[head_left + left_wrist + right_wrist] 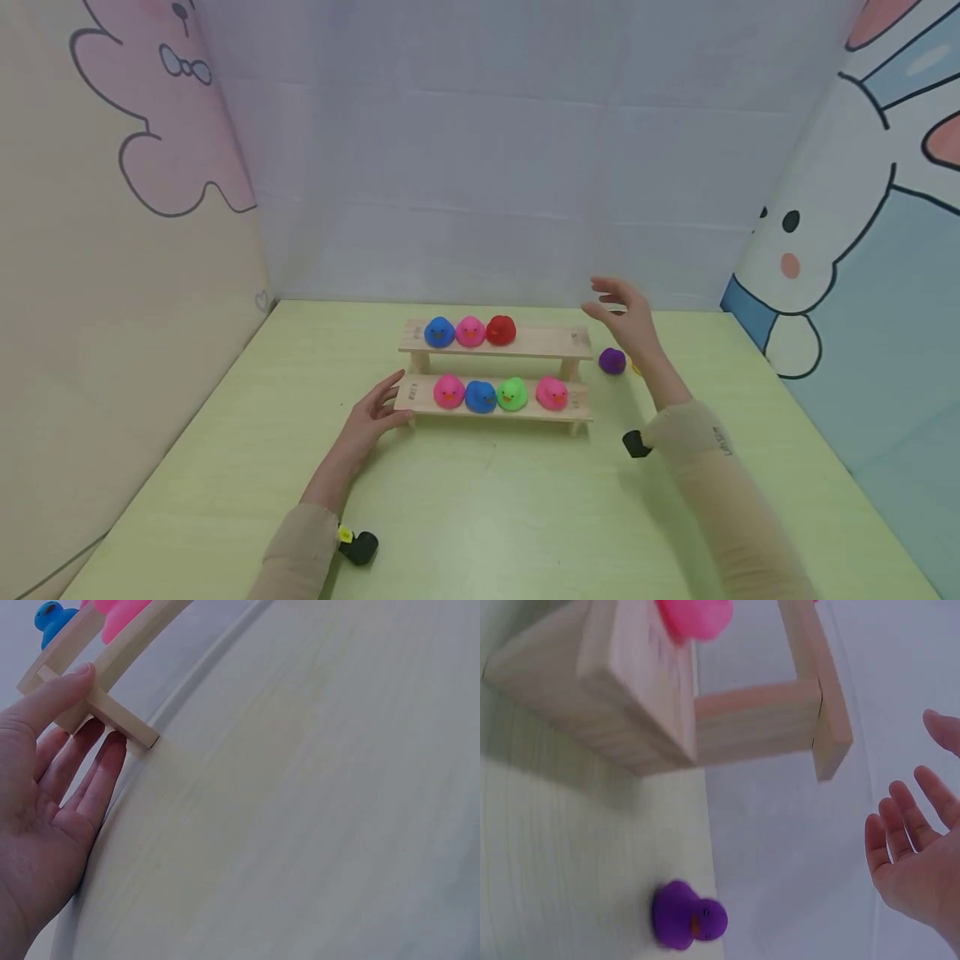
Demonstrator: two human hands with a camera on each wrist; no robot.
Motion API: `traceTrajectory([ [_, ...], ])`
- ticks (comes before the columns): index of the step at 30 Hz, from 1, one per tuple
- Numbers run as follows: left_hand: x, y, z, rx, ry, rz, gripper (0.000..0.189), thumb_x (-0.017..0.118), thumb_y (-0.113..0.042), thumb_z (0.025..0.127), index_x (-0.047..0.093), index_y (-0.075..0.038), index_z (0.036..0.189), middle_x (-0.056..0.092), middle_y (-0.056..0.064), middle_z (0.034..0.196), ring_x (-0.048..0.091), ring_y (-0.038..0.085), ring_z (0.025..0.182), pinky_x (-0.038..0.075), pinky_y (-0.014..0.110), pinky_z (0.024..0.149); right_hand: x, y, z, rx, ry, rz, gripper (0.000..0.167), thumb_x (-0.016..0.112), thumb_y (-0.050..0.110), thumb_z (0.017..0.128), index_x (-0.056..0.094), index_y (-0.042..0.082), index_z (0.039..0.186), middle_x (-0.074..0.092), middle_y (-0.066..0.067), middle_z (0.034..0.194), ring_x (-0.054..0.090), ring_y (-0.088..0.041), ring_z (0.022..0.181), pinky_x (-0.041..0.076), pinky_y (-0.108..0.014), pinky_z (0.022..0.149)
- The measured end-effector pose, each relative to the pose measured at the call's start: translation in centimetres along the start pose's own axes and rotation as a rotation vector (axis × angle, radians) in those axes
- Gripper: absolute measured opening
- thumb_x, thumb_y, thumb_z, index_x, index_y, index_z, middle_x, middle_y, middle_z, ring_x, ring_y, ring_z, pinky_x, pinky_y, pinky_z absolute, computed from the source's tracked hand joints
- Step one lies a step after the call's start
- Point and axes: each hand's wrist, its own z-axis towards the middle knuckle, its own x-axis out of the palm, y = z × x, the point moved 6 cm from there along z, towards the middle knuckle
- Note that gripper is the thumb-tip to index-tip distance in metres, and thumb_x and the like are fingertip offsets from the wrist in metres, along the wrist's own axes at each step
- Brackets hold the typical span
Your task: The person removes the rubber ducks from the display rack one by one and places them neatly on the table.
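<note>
My left hand (372, 414) grips the left end of a two-tier wooden stand (495, 410) at its lower step, and in the left wrist view its thumb lies along the wood near a leg. Rubber ducks stand on both steps. On the upper one are a blue duck (439, 332), a pink duck (471, 332) and a red duck (501, 331). The lower one bears a pink duck (449, 392), a blue duck (481, 397), a green duck (513, 394) and, past a gap, another pink duck (552, 393). My right hand (628, 321) hovers beside the stand's right end, fingers loosely bent around nothing.
A purple duck (612, 361) sits on the table (480, 508) right of the stand. Something yellow (637, 367) shows partly behind my right wrist. A pale cloth wall (480, 192) rises behind the table, with printed side panels left and right.
</note>
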Motion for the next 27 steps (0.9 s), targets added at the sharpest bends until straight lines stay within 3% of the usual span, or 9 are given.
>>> traceTrajectory([
  [3, 0.0, 0.1, 0.1, -0.004, -0.006, 0.010, 0.076, 0.075, -0.026, 0.088, 0.035, -0.033, 0.153, 0.048, 0.010, 0.150, 0.058, 0.024, 0.126, 0.048, 0.025, 0.101, 1.7, 2.6, -0.7, -0.019, 0.002, 0.036, 0.050, 0.066, 0.010, 0.093, 0.051, 0.001, 0.139, 0.053, -0.023, 0.141, 0.050, -0.026, 0.117, 0.043, -0.023, 0.092],
  [7, 0.0, 0.3, 0.2, -0.011, -0.007, 0.014, 0.076, 0.075, -0.026, 0.088, 0.035, -0.033, 0.153, 0.048, 0.010, 0.150, 0.058, 0.025, 0.126, 0.043, 0.035, 0.108, 4.1, 4.0, -1.0, -0.036, 0.010, 0.103, 0.049, 0.066, 0.010, 0.093, 0.052, 0.002, 0.139, 0.054, -0.021, 0.140, 0.051, -0.027, 0.119, 0.045, -0.026, 0.093],
  [18, 0.2, 0.2, 0.1, -0.008, -0.002, -0.008, 0.075, 0.074, -0.026, 0.089, 0.035, -0.033, 0.153, 0.045, 0.012, 0.153, 0.054, 0.031, 0.131, 0.038, 0.048, 0.116, 10.5, 1.8, -0.2, -0.053, 0.070, 0.194, 0.053, 0.070, 0.021, 0.092, 0.052, 0.018, 0.142, 0.052, -0.009, 0.146, 0.046, -0.029, 0.129, 0.043, -0.043, 0.104],
  [27, 0.0, 0.3, 0.1, -0.015, -0.013, 0.007, 0.075, 0.075, -0.028, 0.088, 0.035, -0.033, 0.153, 0.045, 0.011, 0.153, 0.053, 0.032, 0.132, 0.036, 0.051, 0.117, 12.5, 2.1, -0.7, -0.087, 0.148, 0.076, 0.049, 0.075, 0.023, 0.089, 0.059, 0.019, 0.135, 0.051, -0.011, 0.135, 0.046, -0.029, 0.114, 0.045, -0.036, 0.095],
])
